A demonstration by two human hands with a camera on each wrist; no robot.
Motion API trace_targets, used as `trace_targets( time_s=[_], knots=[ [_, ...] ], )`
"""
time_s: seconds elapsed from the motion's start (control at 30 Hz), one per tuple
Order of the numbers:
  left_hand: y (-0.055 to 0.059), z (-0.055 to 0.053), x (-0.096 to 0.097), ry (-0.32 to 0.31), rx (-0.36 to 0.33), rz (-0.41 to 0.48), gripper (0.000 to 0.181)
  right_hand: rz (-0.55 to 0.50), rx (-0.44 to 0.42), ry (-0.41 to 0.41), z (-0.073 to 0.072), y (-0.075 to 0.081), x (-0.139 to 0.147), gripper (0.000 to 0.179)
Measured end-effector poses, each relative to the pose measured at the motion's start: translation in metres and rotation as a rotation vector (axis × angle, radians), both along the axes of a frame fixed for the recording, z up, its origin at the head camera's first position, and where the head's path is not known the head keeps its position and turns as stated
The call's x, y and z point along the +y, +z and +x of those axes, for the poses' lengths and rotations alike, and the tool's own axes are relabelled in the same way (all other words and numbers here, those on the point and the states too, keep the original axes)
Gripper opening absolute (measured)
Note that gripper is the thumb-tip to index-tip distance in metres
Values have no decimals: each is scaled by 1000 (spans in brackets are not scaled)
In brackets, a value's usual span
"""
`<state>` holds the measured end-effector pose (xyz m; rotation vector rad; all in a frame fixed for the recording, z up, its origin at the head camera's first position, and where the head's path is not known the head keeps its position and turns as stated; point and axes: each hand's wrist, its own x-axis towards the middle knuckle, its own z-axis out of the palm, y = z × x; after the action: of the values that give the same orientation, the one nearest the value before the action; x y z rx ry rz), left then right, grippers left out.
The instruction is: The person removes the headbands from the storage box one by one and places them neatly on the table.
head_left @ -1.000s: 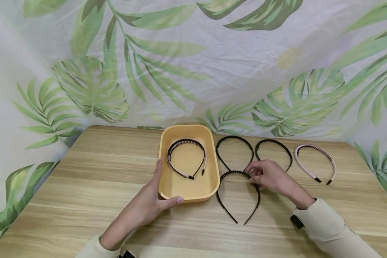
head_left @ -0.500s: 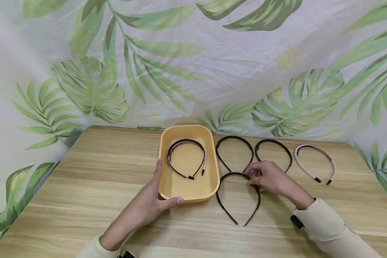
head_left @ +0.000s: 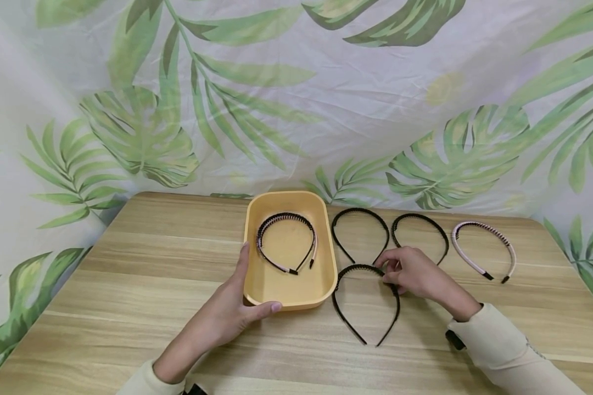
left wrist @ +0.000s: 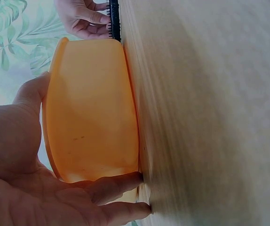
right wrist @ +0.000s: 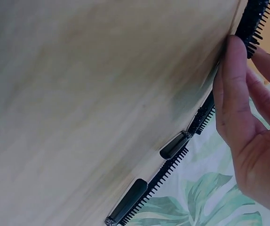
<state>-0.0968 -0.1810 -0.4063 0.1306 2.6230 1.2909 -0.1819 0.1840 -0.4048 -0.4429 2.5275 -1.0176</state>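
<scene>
My left hand grips the near left corner of a yellow plastic bin, thumb over the front rim. In the left wrist view, the other fingers spread along the bin wall down to the tabletop. With thumb and fingers, my right hand pinches the upper right part of a black toothed headband, whose ends point toward me. The right wrist view shows its teeth between the fingertips. Stacked inside the bin are black and pink headbands.
Behind the held headband, a black headband and a second black headband lie side by side, the latter partly hidden by my right hand. Farther right is a pink headband. A leaf-print cloth hangs along the wooden table's back edge.
The headband in my right hand has shifted slightly toward me. My left hand and the bin have stayed in place.
</scene>
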Motion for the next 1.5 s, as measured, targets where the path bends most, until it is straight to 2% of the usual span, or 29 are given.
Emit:
trace_targets(
  time_s=[0.73, 0.93, 1.2, 1.5],
  knots=[
    [1, 0, 0, -7, 1, 4, 131, 23, 21, 8, 0, 0, 0, 21],
    [2, 0, 0, -11, 4, 10, 131, 29, 67, 28, -3, 4, 1, 21],
    [1, 0, 1, -9, 9, 7, 130, 84, 192, 53, -4, 9, 0, 18],
    [1, 0, 0, -6, 11, -2, 130, 78, 209, 55, -6, 20, -8, 17]
  ],
)
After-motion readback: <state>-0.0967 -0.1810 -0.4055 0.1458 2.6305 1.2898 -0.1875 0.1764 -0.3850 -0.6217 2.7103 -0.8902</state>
